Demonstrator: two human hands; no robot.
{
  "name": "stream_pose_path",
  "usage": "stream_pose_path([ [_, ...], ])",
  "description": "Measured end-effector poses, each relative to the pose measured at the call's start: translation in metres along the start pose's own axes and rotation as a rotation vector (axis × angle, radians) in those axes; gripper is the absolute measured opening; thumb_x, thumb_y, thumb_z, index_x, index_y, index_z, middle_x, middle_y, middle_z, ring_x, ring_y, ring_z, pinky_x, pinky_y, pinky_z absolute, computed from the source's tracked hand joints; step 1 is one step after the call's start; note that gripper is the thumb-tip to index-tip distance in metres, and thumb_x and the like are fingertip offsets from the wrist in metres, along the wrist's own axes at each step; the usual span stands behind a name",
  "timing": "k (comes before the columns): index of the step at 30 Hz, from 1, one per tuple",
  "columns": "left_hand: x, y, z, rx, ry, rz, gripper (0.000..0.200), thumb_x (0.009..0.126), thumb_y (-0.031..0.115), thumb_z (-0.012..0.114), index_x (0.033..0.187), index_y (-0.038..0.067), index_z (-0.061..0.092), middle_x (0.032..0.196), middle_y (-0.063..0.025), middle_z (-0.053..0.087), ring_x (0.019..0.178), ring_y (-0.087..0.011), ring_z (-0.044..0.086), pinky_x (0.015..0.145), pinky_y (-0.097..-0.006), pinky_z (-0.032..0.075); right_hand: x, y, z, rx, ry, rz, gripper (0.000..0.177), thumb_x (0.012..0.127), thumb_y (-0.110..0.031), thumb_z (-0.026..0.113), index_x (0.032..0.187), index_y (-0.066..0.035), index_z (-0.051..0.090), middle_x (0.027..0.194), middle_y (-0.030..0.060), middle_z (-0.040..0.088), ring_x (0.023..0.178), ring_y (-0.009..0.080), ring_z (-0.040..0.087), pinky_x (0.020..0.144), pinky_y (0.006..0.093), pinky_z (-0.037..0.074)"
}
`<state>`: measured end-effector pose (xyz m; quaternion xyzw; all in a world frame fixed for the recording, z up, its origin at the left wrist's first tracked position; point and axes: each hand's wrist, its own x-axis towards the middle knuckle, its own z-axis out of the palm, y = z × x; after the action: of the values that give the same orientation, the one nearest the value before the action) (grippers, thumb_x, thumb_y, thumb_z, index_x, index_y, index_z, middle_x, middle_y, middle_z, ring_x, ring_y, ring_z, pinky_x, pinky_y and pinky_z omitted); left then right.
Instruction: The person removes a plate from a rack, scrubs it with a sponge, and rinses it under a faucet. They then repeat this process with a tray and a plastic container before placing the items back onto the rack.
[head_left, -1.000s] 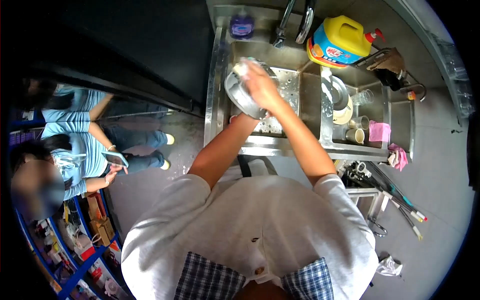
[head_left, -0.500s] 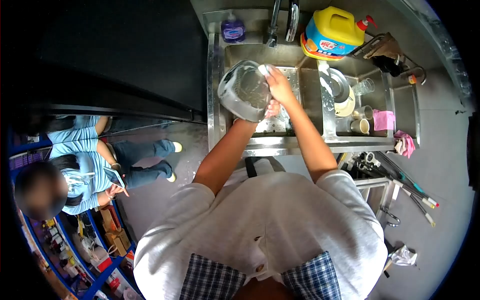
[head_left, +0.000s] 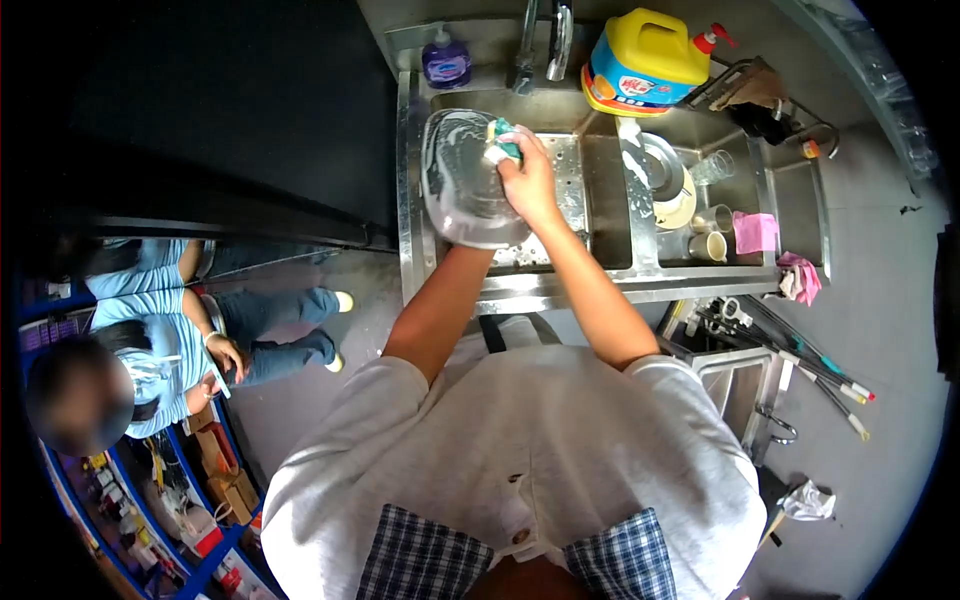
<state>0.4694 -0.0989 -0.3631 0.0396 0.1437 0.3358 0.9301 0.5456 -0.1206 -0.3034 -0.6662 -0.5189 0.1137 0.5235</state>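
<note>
A clear, soap-streaked plastic container (head_left: 465, 190) is tilted over the left sink basin (head_left: 570, 200). My left forearm (head_left: 450, 300) reaches up to its near edge, and the left hand supports it from beneath, its fingers mostly hidden by the container. My right hand (head_left: 530, 180) is closed round a green and yellow sponge (head_left: 503, 140) with white foam on it. The sponge presses on the container's upper right part.
A purple soap bottle (head_left: 446, 62), a faucet (head_left: 527, 60) and a large yellow detergent jug (head_left: 645, 62) stand behind the basin. Plates (head_left: 675, 208), glasses (head_left: 712, 168) and a pink cloth (head_left: 755, 232) sit in the right basin. A person (head_left: 160, 350) stands at left.
The container has turned so its broad face lies toward me. My right hand has shifted, bringing the green sponge into sight. The view has moved slightly, and the other person's hands have changed position.
</note>
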Motion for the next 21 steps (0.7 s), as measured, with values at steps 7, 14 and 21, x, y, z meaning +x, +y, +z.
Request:
stream_pose_path([
  [7,0.005,-0.003,0.011,0.005,-0.009,0.131,0.025,0.081,0.034,0.05,0.093,0.012,0.05,0.113,-0.0053,0.04,0.107,-0.0214,0.032,0.092,-0.0407,0.02,-0.003,-0.032,0.005,-0.153,0.002,0.058,0.032,0.074,-0.01,0.061,0.105,-0.006,0.059,0.128,0.0164,0.049,0.12,0.0372,0.042,0.104,0.0501,0.027],
  [14,-0.002,-0.025,0.044,-0.366,-0.392,0.326,0.027,0.08,0.025,0.05,0.105,0.014,0.053,0.131,-0.0047,0.038,0.126,-0.0224,0.028,0.107,-0.0444,0.014,-0.015,-0.052,-0.001,-0.394,-0.068,-0.106,0.029,0.072,-0.007,0.06,0.101,-0.008,0.061,0.126,0.0151,0.051,0.12,0.0343,0.043,0.103,0.0477,0.027],
  [21,0.018,-0.019,-0.03,-0.678,-0.411,0.144,0.038,0.075,0.021,0.059,0.109,0.009,0.048,0.124,-0.0096,0.042,0.124,-0.0256,0.034,0.106,-0.0413,0.021,-0.023,-0.037,-0.009,-0.084,-0.119,-0.011,0.028,0.072,-0.004,0.059,0.1,-0.004,0.058,0.123,0.0185,0.051,0.116,0.0396,0.046,0.101,0.0454,0.032],
])
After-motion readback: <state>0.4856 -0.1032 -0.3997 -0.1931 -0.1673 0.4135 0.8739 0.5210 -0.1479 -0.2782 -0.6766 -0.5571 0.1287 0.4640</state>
